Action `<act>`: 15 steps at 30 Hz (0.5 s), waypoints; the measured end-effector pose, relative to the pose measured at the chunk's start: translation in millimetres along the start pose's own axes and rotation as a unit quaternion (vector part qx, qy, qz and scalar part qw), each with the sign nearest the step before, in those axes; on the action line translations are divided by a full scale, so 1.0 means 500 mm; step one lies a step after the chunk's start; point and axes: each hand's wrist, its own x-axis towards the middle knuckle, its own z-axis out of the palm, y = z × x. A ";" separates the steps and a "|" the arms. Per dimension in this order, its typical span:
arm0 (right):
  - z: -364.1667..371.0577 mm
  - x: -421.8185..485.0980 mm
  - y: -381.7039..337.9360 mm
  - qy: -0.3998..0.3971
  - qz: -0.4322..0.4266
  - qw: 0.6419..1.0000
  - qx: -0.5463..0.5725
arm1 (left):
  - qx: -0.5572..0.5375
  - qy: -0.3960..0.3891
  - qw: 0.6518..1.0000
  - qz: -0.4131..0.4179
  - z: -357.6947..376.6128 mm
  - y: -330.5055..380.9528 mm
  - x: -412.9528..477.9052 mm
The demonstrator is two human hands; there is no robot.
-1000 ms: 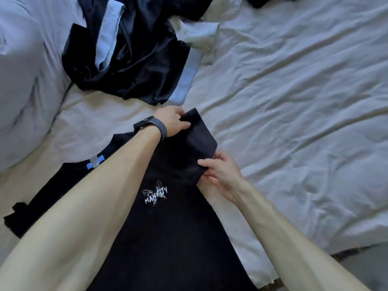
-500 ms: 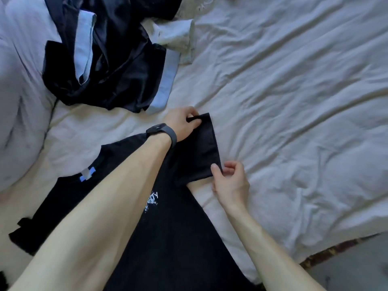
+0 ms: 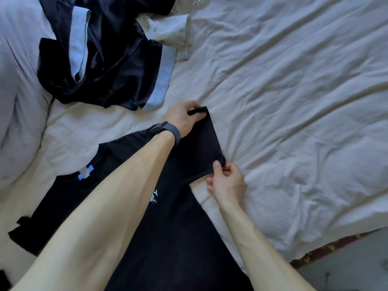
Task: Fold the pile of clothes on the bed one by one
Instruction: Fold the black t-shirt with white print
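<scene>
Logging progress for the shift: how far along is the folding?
Done: no folded garment shows in view. In hand: the T-shirt lies spread on the bed; the left hand and right hand each pinch a corner of its sleeve, apparently to fold it inward. Left: the rest of that shirt, then the crumpled dark pile and a white garment beside it.

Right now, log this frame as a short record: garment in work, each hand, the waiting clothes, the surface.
garment: black T-shirt with white chest print, spread on the bed
left hand: grips the far corner of the sleeve
right hand: fingers pinch the sleeve's near corner
left wrist: dark wristband
waiting: pile of dark clothes with light-blue trim, far left
surface: wrinkled white bed sheet
stage: sleeve not yet folded in
</scene>
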 end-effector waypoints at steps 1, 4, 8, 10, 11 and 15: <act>-0.004 0.000 -0.002 -0.005 0.005 1.000 -0.002 | 0.001 0.001 1.000 0.002 0.003 -0.001 -0.001; -0.009 -0.007 -0.018 -0.023 -0.002 0.999 -0.026 | 0.004 -0.005 1.000 0.001 -0.002 0.001 -0.011; -0.007 -0.022 -0.022 -0.064 0.035 0.997 -0.034 | 0.089 -0.031 0.996 0.003 -0.035 -0.014 -0.020; 0.001 -0.034 -0.022 -0.088 0.089 0.989 0.080 | 0.174 -0.028 0.984 0.020 -0.054 -0.012 -0.024; 0.004 -0.041 -0.024 -0.089 0.107 0.980 0.140 | 0.184 -0.018 0.982 0.033 -0.064 -0.008 -0.028; 0.023 -0.094 -0.036 -0.081 0.088 0.957 0.265 | 0.086 0.002 0.994 0.060 -0.111 -0.008 -0.067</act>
